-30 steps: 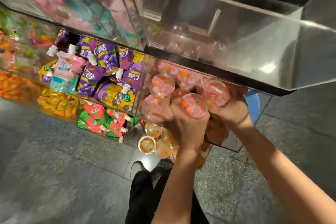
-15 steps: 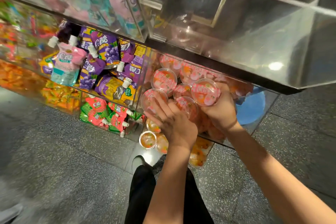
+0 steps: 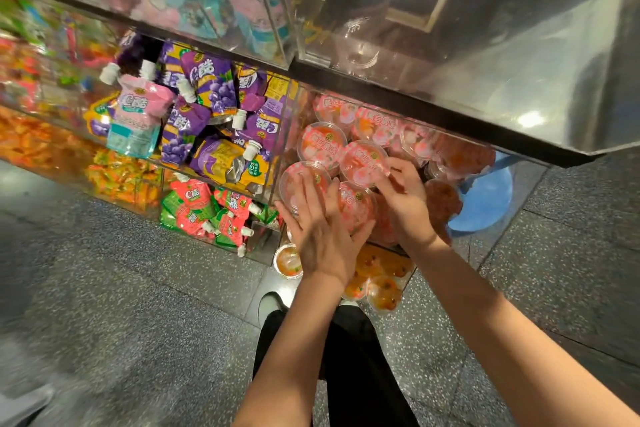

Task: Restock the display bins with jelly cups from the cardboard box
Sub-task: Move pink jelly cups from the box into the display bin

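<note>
Pink jelly cups (image 3: 363,163) are piling high in the clear bin (image 3: 277,163) — left hand (image 3: 322,239) pressing flat-fingered, right hand (image 3: 405,204) seemingly pinching one cup. The cardboard box isn't showing — remaining stock is unknowable.

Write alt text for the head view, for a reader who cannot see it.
Two bare hands settle pink-lidded jelly cups into a clear display bin: the left hand lies flat on them, the right hand touches one cup. Purple drink pouches fill the neighbouring bin.
</note>
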The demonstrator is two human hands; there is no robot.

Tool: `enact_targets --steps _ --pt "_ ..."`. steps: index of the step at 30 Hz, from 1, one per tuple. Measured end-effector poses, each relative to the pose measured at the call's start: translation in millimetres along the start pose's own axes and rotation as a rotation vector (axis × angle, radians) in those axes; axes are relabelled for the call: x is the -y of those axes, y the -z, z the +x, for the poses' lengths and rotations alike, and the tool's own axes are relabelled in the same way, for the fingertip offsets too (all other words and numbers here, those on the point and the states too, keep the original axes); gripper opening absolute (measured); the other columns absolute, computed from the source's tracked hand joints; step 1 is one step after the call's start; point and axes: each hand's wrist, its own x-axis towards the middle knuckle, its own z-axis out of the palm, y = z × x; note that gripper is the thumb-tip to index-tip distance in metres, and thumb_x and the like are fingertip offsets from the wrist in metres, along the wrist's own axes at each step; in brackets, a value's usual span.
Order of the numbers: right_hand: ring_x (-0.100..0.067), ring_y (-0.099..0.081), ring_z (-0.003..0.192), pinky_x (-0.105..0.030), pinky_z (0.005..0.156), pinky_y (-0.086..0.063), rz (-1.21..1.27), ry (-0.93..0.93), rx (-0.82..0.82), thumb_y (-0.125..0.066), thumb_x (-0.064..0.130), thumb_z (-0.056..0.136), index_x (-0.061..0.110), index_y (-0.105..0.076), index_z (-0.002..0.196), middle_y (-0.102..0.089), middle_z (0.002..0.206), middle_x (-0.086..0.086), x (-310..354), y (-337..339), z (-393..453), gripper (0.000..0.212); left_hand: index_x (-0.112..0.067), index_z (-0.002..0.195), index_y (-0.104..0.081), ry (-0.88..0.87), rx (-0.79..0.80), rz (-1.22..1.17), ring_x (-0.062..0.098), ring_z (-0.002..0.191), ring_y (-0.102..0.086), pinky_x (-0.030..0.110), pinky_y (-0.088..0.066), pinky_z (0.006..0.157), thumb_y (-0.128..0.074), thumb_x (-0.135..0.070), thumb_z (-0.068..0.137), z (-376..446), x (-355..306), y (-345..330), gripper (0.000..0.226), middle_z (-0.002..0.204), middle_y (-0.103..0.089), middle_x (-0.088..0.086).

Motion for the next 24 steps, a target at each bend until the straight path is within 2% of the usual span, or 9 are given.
enact_targets --steps 2,5,8,11,13,15,17,21,24 --pt "0.003 -0.063 0.083 -0.014 0.073 -0.048 0.042 -0.018 -0.066 -0.056 0.001 0.093 0.004 -0.056 0.110 -0.063 0.096 0.000 2.9 -5.6 3.7 0.017 -0.012 0.134 -0.032 0.014 0.044 0.029 0.035 0.144 -0.015 0.063 -0.006 0.112 -0.034 -0.064 0.076 1.5 -1.5 0.9 0.078 0.154 -0.021 0.023" --pt "-0.010 -0.063 0.089 -0.022 0.070 -0.052 0.112 -0.079 -0.107 -0.050 0.006 0.097 0.013 -0.058 0.111 -0.064 0.102 -0.002 4.9 -9.2 9.3 0.018 -0.013 0.147 -0.008 0.032 0.113 0.079 0.031 0.147 0.006 0.058 0.006 0.114 -0.042 -0.058 0.082 0.2 -2.9 4.3 0.086 0.158 0.004 0.018" --pt "-0.011 -0.062 0.090 -0.024 0.071 -0.056 0.075 -0.072 -0.111 -0.042 0.004 0.100 0.014 -0.052 0.114 -0.061 0.104 0.000 7.0 -9.3 13.1 0.020 -0.014 0.146 0.023 0.061 0.150 0.077 0.027 0.144 0.021 0.053 0.018 0.110 -0.045 -0.056 0.087 0.4 -8.0 10.6 0.099 0.156 0.021 0.013" --pt "-0.023 -0.061 0.091 -0.039 0.078 -0.056 -0.015 -0.054 -0.172 -0.046 0.003 0.098 0.011 -0.048 0.106 -0.058 0.092 0.001 3.5 -11.8 20.0 0.012 -0.010 0.150 0.007 0.102 0.073 0.106 0.028 0.147 0.005 0.054 0.009 0.114 -0.053 -0.056 0.081 0.7 -12.3 8.7 0.103 0.159 0.003 0.016" --pt "-0.029 -0.062 0.093 -0.047 0.086 -0.054 -0.122 -0.069 -0.237 -0.054 0.010 0.095 0.015 -0.050 0.096 -0.058 0.085 0.001 -1.5 -14.0 26.1 0.006 -0.008 0.149 0.003 0.123 0.046 0.147 0.028 0.147 -0.001 0.055 0.005 0.114 -0.050 -0.056 0.079 0.4 -14.7 6.0 0.100 0.159 -0.004 0.016" --pt "-0.025 -0.062 0.092 -0.038 0.086 -0.052 -0.200 -0.076 -0.283 -0.060 0.016 0.092 0.015 -0.055 0.091 -0.060 0.085 0.000 -4.3 -15.2 26.9 0.006 -0.007 0.149 0.004 0.108 0.045 0.151 0.028 0.146 0.005 0.055 0.009 0.113 -0.038 -0.055 0.079 0.8 -15.9 3.6 0.094 0.159 -0.001 0.016" --pt "-0.020 -0.060 0.087 -0.029 0.081 -0.049 -0.228 -0.060 -0.321 -0.064 0.020 0.090 0.013 -0.057 0.089 -0.061 0.083 0.001 -6.1 -15.2 24.5 0.010 -0.007 0.150 0.005 0.106 0.073 0.160 0.027 0.145 0.010 0.053 0.015 0.111 -0.036 -0.055 0.080 1.2 -17.0 3.3 0.094 0.159 0.003 0.016" --pt "-0.023 -0.060 0.098 -0.035 0.093 -0.046 -0.243 -0.161 -0.321 -0.059 0.036 0.092 0.014 -0.056 0.096 -0.064 0.102 -0.007 -4.8 -13.6 13.1 0.023 -0.008 0.150 0.005 0.143 0.131 0.098 0.028 0.146 0.007 0.052 0.015 0.111 -0.049 -0.046 0.082 2.4 -17.1 9.4 0.095 0.159 0.003 0.015" --pt "-0.029 -0.057 0.104 -0.032 0.091 -0.040 -0.323 -0.192 -0.343 -0.052 0.025 0.095 0.007 -0.054 0.105 -0.061 0.106 -0.011 13.4 -7.0 -5.1 0.020 -0.014 0.141 0.026 0.083 0.273 -0.056 0.026 0.139 0.029 0.048 0.024 0.109 -0.051 -0.038 0.088 1.3 -11.0 25.1 0.097 0.151 0.031 0.009"
